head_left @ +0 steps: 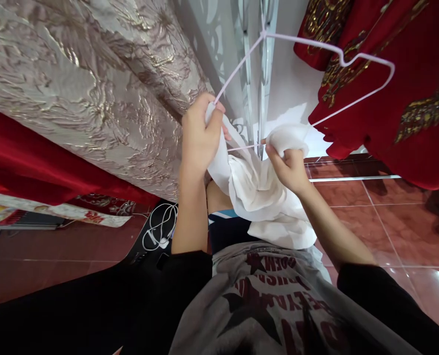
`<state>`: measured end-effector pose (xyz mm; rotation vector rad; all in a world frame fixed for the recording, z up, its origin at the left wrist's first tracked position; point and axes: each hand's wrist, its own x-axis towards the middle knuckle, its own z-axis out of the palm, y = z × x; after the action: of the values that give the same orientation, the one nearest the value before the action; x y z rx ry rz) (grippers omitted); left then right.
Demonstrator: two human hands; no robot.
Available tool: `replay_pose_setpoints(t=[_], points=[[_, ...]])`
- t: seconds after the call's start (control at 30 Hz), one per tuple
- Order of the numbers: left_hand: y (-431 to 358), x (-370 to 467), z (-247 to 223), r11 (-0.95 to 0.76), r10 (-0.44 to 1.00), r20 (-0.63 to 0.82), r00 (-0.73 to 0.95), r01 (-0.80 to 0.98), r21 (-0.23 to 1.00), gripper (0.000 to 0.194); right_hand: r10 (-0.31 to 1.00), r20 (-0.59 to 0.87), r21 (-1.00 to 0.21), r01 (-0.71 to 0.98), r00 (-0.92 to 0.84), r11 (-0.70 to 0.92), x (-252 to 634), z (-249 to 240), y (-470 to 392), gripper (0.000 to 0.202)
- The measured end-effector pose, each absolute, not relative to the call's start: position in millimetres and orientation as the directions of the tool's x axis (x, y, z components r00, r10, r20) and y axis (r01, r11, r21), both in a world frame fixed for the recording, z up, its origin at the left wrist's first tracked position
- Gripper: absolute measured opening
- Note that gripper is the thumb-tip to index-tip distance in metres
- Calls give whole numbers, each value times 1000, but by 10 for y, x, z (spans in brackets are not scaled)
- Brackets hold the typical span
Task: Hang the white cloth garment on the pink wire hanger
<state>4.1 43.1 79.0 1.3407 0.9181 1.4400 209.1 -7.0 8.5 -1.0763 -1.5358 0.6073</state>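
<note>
left: brocade curtain [93, 88] blocks; right: red garment [408, 98] crowds; below: tiled floor [389, 222] open

Your left hand [201, 135] is raised higher than the other, fingers curled shut in a tight grip, knuckles facing you, forearm bare and rising almost straight up. Your right hand [288, 165] sits lower and just to the side, fingers pinched closed, its bare forearm slanting up from the lower right.

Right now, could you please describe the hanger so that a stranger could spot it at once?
Look between the silvery curtain and the red cloth. There both hands hold a white garment, left hand and right hand. The hanger is the thin pale wire triangle above it, the only wire shape there.
</note>
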Motion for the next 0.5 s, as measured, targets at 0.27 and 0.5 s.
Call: replay_pose_setpoints(t=[0.27,0.5], points=[[504,-184,874,-411,911,413,19,158,898,15,844,391,-914,50,366,402,2677,512,-84,11],[545,-309,926,-495,863,502,53,275,824,13,907,15,-995,92,420,-26,3413,1117,308,30]])
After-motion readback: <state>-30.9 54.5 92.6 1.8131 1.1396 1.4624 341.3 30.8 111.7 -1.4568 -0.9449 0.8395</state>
